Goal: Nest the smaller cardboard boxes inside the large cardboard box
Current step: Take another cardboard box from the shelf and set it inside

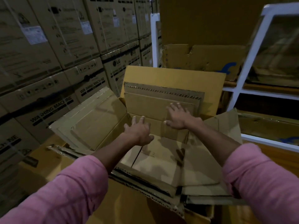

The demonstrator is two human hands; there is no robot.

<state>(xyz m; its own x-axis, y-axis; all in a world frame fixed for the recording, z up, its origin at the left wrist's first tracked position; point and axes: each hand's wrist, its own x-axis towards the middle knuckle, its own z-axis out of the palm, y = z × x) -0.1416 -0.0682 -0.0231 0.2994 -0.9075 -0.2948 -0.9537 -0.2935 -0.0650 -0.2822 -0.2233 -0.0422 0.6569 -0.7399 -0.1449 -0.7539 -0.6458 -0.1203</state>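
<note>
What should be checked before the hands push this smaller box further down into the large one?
1. Left hand free, fingers spread: ok.
2. Right hand flat on the smaller box: ok.
3. Smaller box's flaps open: ok.
4. Large box side flap folded outward, clear: ok.
5. Smaller box seated at the bottom: cannot tell.
6. Room left for more boxes: cannot tell.

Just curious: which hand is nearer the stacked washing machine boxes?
The left hand. It reaches into the open box on the side toward the washing machine boxes; the right hand lies farther away, flat on the back flap.
</note>
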